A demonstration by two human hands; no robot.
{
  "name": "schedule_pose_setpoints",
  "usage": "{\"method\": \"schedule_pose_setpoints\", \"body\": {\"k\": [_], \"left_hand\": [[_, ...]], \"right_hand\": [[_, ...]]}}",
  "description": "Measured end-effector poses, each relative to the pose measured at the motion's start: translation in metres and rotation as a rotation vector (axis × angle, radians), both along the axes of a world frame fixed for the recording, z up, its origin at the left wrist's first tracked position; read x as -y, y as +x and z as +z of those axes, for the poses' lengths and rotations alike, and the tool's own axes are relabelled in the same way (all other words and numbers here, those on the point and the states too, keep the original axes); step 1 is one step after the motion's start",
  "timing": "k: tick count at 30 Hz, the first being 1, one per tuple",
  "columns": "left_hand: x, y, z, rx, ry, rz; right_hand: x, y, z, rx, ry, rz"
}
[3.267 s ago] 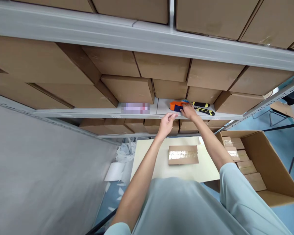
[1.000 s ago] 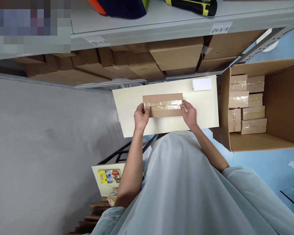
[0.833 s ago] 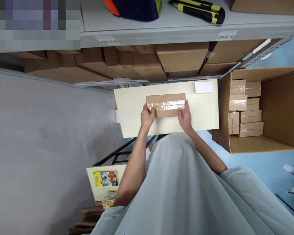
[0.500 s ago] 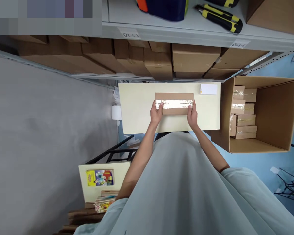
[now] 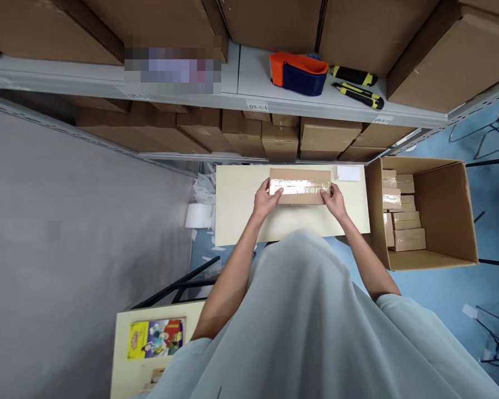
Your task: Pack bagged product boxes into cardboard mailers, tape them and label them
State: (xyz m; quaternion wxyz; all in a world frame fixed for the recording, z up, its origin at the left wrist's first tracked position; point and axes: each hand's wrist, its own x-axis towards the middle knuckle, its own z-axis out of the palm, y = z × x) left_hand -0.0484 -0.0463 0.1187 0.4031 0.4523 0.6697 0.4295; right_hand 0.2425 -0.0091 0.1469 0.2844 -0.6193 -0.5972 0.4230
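Between my two hands is a long, flat cardboard box (image 5: pixel 300 176) with shiny clear tape along its top. My left hand (image 5: pixel 266 199) grips its left end, thumb on the taped face. My right hand (image 5: pixel 333 200) holds the right end in the same way, thumb on top and fingers at the side. The box is over a cream-coloured table (image 5: pixel 237 216); whether it touches the surface I cannot tell. A small white label pad or box (image 5: pixel 348 173) lies near the table's far right corner.
Right of the table stands a large open carton (image 5: pixel 444 213) holding several small taped boxes (image 5: pixel 406 220). A grey shelf (image 5: pixel 228 101) with cartons runs along the far side, bearing a tape dispenser (image 5: pixel 299 75) and utility knives (image 5: pixel 360 95). A colourful book (image 5: pixel 156 338) lies lower left.
The camera view has tilted up, showing more of the shelf. Both hands still hold the cardboard box, which now sits nearer the table's far edge.
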Motion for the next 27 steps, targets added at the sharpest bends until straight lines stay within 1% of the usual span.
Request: {"method": "schedule_pose_setpoints", "body": {"k": [3, 6, 8, 10, 13, 15, 17, 20, 23, 27], "left_hand": [[0.001, -0.01, 0.006, -0.043, -0.016, 0.007], [0.012, -0.01, 0.004, -0.108, -0.075, -0.01], [0.023, -0.005, -0.002, -0.158, -0.108, -0.017], [0.035, 0.001, -0.01, -0.191, -0.115, -0.015], [0.048, 0.01, -0.021, -0.175, -0.105, -0.013], [0.054, 0.014, -0.027, -0.16, -0.115, -0.014], [0.059, 0.016, -0.03, -0.155, -0.157, -0.008], [0.065, 0.016, -0.034, -0.145, -0.208, 0.003], [0.069, 0.015, -0.036, -0.132, -0.191, -0.001], [0.073, 0.013, -0.036, -0.146, -0.195, -0.031]], "right_hand": [[0.003, 0.002, 0.009, 0.024, 0.089, 0.005], [0.016, 0.003, 0.006, 0.067, 0.134, 0.016], [0.028, 0.004, -0.004, 0.092, 0.117, 0.019], [0.04, 0.006, -0.018, 0.122, 0.06, 0.017], [0.057, 0.008, -0.04, 0.156, -0.033, 0.0], [0.067, 0.009, -0.051, 0.171, -0.054, -0.006], [0.074, 0.009, -0.06, 0.194, -0.068, -0.008], [0.082, 0.009, -0.069, 0.26, -0.151, -0.007], [0.086, 0.011, -0.076, 0.3, -0.236, 0.003], [0.09, 0.016, -0.08, 0.241, -0.263, 0.017]]}}
